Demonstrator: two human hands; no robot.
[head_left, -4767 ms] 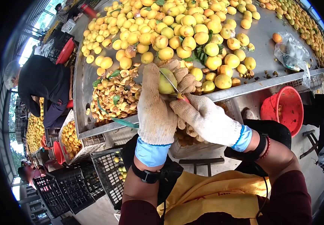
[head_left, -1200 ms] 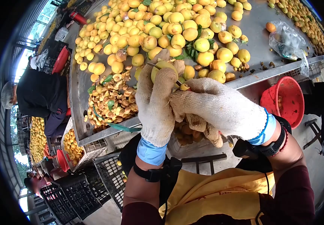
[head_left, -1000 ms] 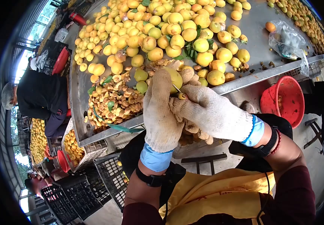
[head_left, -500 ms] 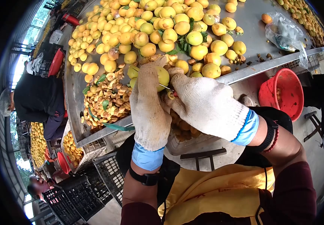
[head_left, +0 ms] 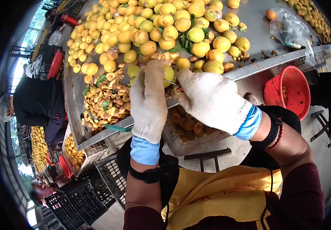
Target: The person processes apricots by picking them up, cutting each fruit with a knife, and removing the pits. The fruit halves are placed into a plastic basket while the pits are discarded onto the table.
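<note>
My left hand (head_left: 149, 101), in a whitish knitted glove, is closed round a yellow-green fruit (head_left: 168, 76) at the table's front edge. Close on its right, my right hand (head_left: 211, 101), gloved too, grips a small tool (head_left: 177, 89) with a thin metal shaft and a red part; the shaft reaches to the fruit. The gloves hide most of the tool and part of the fruit. A heap of brownish cut pieces (head_left: 106, 100) lies left of my left hand. Beyond both hands spreads a large pile of yellow fruits (head_left: 135, 27).
Below my hands is a crate (head_left: 177, 145) of fruit. A red bucket (head_left: 288, 92) stands at the right, near a plastic bag (head_left: 290, 28) on the metal table (head_left: 250, 73). At the left a person (head_left: 39, 97) in dark clothes bends over; black crates (head_left: 85, 197) stand lower left.
Both hands have shifted slightly left, still together at the fruit. More of the crate beneath them shows between the wrists.
</note>
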